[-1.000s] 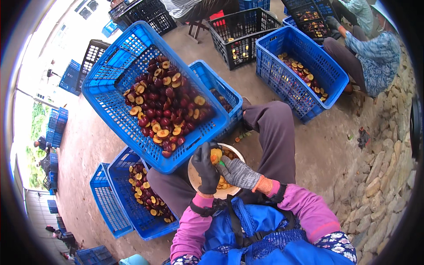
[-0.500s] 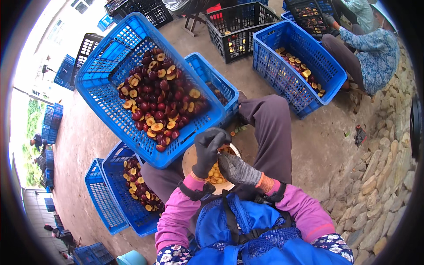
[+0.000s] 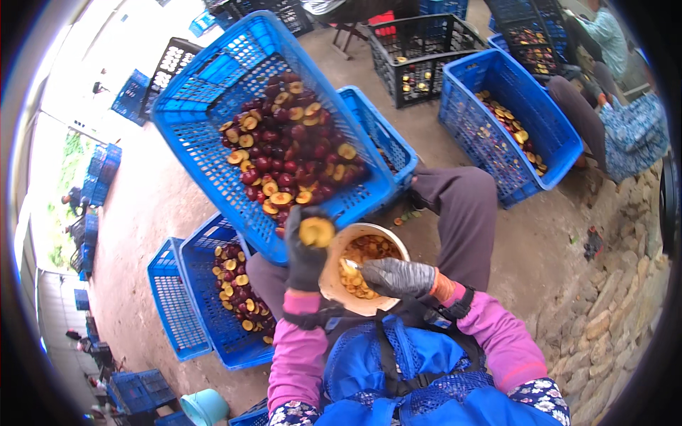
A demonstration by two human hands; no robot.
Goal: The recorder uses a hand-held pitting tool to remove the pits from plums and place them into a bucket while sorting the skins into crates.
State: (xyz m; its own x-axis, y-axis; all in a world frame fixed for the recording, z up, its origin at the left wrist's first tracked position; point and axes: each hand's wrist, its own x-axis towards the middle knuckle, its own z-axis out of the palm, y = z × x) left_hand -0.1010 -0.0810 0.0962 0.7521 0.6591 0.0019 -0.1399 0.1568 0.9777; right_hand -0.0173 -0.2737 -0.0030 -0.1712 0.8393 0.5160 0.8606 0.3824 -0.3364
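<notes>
My left hand (image 3: 304,264), in a dark glove, holds a halved plum (image 3: 317,232) with its yellow cut face showing, at the near edge of a big blue crate (image 3: 273,245). That crate is tilted and full of dark red plums (image 3: 284,153), many cut in half. Closed in a grey glove, my right hand (image 3: 399,277) grips a small metal tool (image 3: 349,265); only its shiny tip shows, so its exact kind is unclear. Beneath both hands, a cream bucket (image 3: 396,238) stands between my legs with orange-brown, pit-like pieces (image 3: 359,280) inside.
On the left, another blue crate (image 3: 206,312) contains halved plums. A blue crate (image 3: 497,167) and a black crate (image 3: 405,78) with fruit stand at the far right. A person in a blue patterned top (image 3: 636,135) sits nearby. Stonework (image 3: 611,319) lines the right side.
My hands have parted. The left has moved away from the right toward the crate, with a plum half now visible in it; the right stays over the bucket. The whole view has shifted.
</notes>
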